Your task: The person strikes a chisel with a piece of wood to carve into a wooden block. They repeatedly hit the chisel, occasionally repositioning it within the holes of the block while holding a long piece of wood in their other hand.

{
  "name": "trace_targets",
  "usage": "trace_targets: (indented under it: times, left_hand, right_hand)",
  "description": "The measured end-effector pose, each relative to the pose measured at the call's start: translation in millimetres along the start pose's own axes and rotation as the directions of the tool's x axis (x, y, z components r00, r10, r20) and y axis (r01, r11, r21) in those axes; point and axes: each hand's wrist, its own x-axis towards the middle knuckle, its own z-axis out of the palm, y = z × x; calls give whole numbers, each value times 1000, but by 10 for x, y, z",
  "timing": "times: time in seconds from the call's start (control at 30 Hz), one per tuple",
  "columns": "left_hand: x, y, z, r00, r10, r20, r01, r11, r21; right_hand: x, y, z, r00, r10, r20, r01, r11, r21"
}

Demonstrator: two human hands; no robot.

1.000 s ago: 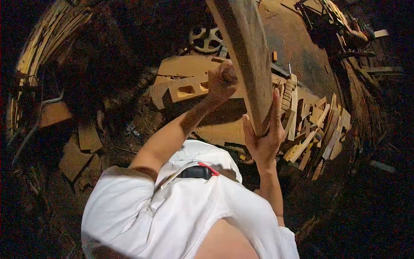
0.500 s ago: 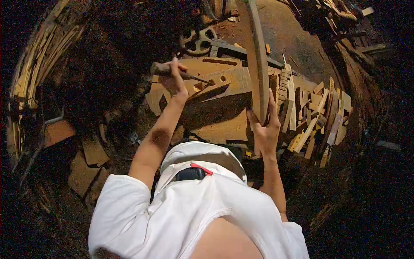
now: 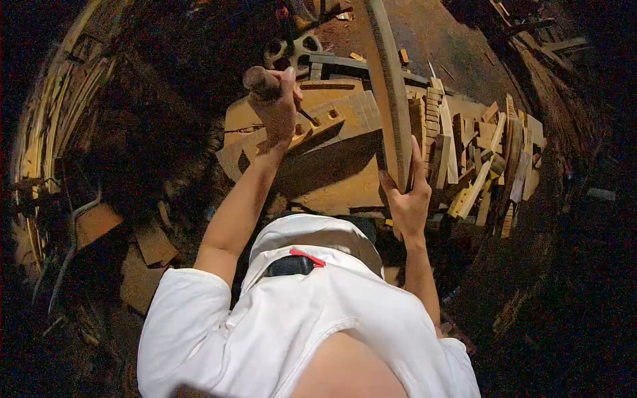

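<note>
My left hand [image 3: 279, 109] is closed around the thick wooden handle of a chisel [image 3: 262, 83]. The tool's thin dark shaft slants down beside the rectangular holes of a wooden block [image 3: 361, 119]; exactly where its tip rests is hard to see. On the right, the lower end of a long, slightly curved wooden plank [image 3: 388, 93] is gripped in my right hand [image 3: 408, 202], thumb on one side and fingers on the other. The plank rises away from me past the block's right end. Some of my right fingers are hidden behind it.
The block lies on a wooden work surface [image 3: 338, 196]. Many wood offcuts [image 3: 488, 166] crowd its right side. Beyond it are a dark metal bar [image 3: 345, 65] and a spoked wheel [image 3: 306, 50]. Long wood strips [image 3: 56, 139] stand far left.
My left hand has tilted the chisel steeper, so its handle end now faces up toward me, and its shaft has shifted left along the holes. My right hand keeps its grip on the plank.
</note>
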Motion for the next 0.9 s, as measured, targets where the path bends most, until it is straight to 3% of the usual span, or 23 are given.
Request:
trace_targets:
  times: [0.13, 0.23, 0.3, 0.37, 0.43, 0.53, 0.6, 0.67, 0.73, 0.8, 0.9]
  left_hand:
    - [-88, -49, -39, 998, -22, 59, 16, 994, 105]
    - [-123, -61, -44, 997, -3, 78, -6, 994, 105]
    - [-152, -66, -34, 996, -56, 64, 47, 989, 140]
    - [-168, -48, -20, 993, -109, 46, 100, 980, 175]
    - [-171, 6, 3, 992, -38, 122, 17, 986, 164]
    - [-153, -57, 48, 997, 48, 56, -62, 956, 287]
    - [-134, -90, 21, 999, 9, 52, -25, 952, 304]
    - [-136, -88, 27, 998, -31, 49, 13, 947, 321]
    - [-150, -56, 61, 998, 51, 48, -65, 931, 359]
    - [-166, -68, 56, 998, 36, 50, -51, 944, 325]
    - [-188, -84, 40, 999, 0, 42, -11, 961, 275]
  right_hand:
    - [-9, -97, 7, 987, 150, 54, -151, 988, 17]
    - [17, -104, 43, 995, 82, 50, -80, 995, -55]
    - [58, -76, 75, 999, -41, -7, 40, 994, -105]
    - [112, -112, 96, 998, -56, -5, 56, 994, -91]
    - [151, -150, 103, 998, -70, -5, 70, 995, -76]
    - [205, -197, 102, 995, -101, 20, 102, 991, -91]
    - [233, -213, 121, 984, -178, 29, 180, 982, -59]
    - [237, -242, 124, 988, -150, 49, 152, 988, -35]
    - [247, -305, 131, 991, -120, 66, 121, 993, -13]
    - [296, -418, 156, 980, -196, 29, 194, 978, 79]
    - [346, -569, 138, 972, -233, 34, 232, 972, 36]
